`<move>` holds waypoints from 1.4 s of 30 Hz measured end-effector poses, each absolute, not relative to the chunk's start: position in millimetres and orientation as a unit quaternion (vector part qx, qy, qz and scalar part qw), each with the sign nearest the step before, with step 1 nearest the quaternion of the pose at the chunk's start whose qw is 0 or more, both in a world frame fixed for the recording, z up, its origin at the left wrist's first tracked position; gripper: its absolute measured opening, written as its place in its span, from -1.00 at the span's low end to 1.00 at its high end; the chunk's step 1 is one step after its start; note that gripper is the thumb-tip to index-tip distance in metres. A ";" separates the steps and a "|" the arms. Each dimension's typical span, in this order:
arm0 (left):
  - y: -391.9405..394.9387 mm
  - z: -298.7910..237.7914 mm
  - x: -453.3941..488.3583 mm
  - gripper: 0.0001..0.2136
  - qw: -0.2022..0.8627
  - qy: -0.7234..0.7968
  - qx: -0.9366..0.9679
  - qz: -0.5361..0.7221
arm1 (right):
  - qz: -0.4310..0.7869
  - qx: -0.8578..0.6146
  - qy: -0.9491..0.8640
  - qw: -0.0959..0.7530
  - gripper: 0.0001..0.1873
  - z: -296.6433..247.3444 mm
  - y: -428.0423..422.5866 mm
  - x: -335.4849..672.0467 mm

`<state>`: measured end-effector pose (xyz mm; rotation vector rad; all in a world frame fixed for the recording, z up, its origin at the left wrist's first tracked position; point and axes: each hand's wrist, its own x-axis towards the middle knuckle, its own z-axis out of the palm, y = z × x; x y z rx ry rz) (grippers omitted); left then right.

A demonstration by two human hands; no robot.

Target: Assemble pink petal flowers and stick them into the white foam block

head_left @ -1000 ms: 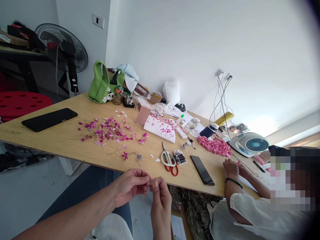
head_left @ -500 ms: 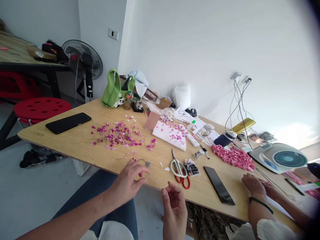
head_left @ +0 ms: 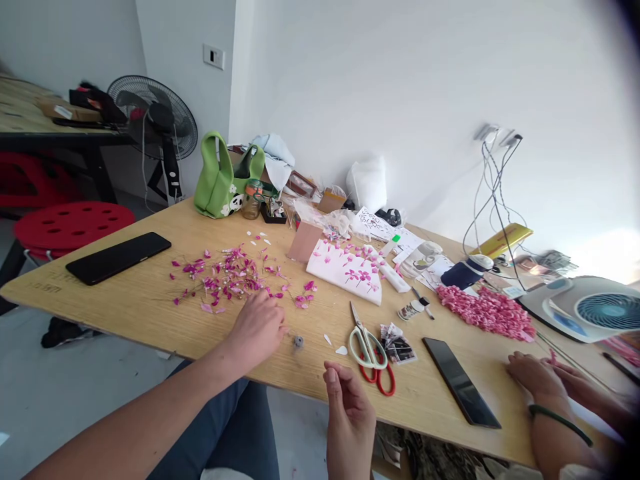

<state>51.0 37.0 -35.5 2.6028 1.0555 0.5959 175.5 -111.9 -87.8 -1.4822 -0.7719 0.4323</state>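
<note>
My left hand reaches palm down onto the wooden table. Its fingers are bent together at the near edge of a scatter of pink flower bits. What they pinch is hidden under the hand. A small grey bead lies just right of the fingertips. My right hand hovers at the table's front edge with its fingers loosely curled and apart, and I see nothing in it. Red-handled scissors lie just beyond it.
A black phone lies at the left and another phone at the right. A white sheet with pink flowers, a pink petal heap, a green bag and a desk fan stand further back. A co-worker's hands rest at the right.
A second ago both hands pinched something together in front of the table. They have parted: the left hand has reached forward onto the table by the flower bits, and the right has stayed low.
</note>
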 end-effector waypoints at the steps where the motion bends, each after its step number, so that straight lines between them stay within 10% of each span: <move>1: 37.0 -37.8 56.0 -0.89 0.117 0.366 0.904 0.185 | 0.184 -0.658 -0.340 0.646 -0.70 -89.3 -110.0 176.7; 42: 13.1 -42.6 36.5 -0.84 0.365 0.398 0.785 0.303 | 0.165 -0.637 -0.523 0.541 -0.85 -82.1 -60.3 180.2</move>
